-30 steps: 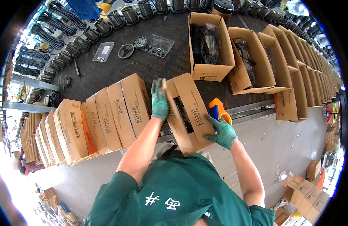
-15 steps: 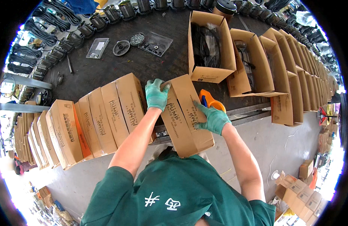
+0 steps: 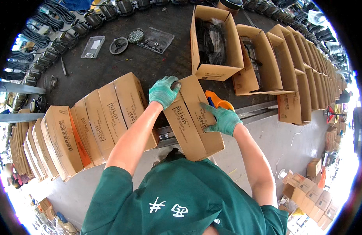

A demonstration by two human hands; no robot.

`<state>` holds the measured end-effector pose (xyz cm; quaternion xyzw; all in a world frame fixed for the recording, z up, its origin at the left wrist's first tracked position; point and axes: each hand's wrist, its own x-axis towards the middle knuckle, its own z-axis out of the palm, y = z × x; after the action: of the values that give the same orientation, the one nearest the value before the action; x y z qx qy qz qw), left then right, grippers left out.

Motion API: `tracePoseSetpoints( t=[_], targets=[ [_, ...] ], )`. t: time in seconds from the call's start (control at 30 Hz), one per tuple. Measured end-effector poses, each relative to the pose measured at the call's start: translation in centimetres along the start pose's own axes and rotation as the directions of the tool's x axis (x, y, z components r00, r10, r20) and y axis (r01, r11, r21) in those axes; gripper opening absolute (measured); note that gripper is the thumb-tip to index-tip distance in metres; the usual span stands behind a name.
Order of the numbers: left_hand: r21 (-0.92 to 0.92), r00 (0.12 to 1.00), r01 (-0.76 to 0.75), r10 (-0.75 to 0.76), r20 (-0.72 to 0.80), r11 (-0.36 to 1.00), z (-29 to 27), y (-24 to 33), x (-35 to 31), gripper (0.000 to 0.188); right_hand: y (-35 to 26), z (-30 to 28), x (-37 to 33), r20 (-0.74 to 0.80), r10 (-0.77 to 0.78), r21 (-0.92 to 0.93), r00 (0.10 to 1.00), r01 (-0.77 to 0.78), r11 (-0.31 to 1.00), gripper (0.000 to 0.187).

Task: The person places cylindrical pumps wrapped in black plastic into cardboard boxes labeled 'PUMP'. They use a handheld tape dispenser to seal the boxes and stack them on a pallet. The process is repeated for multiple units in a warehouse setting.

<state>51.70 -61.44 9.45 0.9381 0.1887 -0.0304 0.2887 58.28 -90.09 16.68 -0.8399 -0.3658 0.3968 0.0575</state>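
Observation:
A closed brown cardboard carton (image 3: 189,117) lies tilted at the front edge of the dark workbench, its near end close to my shirt. My left hand (image 3: 164,92), in a green glove, grips its far left corner with curled fingers. Against its right side presses my right hand (image 3: 225,120), also gloved in green, the fingers bent over the edge onto the top. An orange tape dispenser (image 3: 224,103) with a blue part sits just beyond the right hand; whether they touch, I cannot tell. Left of the carton stands a row of closed cartons (image 3: 117,111).
Open cartons (image 3: 216,70) with black cables and bagged parts line the right side. On the workbench (image 3: 157,64) lie a round grey part (image 3: 118,46), a dish of small metal pieces (image 3: 136,36) and clear trays (image 3: 93,47). Cylindrical metal parts (image 3: 125,6) stand along the far edge.
The view has shifted slightly, so the bench items appear further left. Both hands stay on the carton, which has hardly moved between them.

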Motion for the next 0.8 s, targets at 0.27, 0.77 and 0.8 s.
tracePoseSetpoints(
  t=[0.27, 0.77, 0.8],
  targets=[
    [0.202, 0.99, -0.082, 0.057, 0.13, 0.976, -1.4, 3.1, 0.4, 0.051, 3.1, 4.2, -2.7, -0.448, 0.239, 0.478, 0.862, 0.005, 0.878, 0.085],
    [0.093, 0.983, -0.179, 0.174, 0.052, 0.979, -0.1, 1.4, 0.6, 0.042, -6.1, 14.2, -8.5, -0.478, 0.392, 0.874, 0.786, 0.38, 0.303, 0.086],
    [0.07, 0.979, -0.201, 0.199, 0.037, 0.977, -0.2, 1.3, 0.7, 0.044, -6.2, 14.2, -8.6, -0.488, 0.403, 0.868, 0.774, 0.384, 0.315, 0.085]
  ],
)
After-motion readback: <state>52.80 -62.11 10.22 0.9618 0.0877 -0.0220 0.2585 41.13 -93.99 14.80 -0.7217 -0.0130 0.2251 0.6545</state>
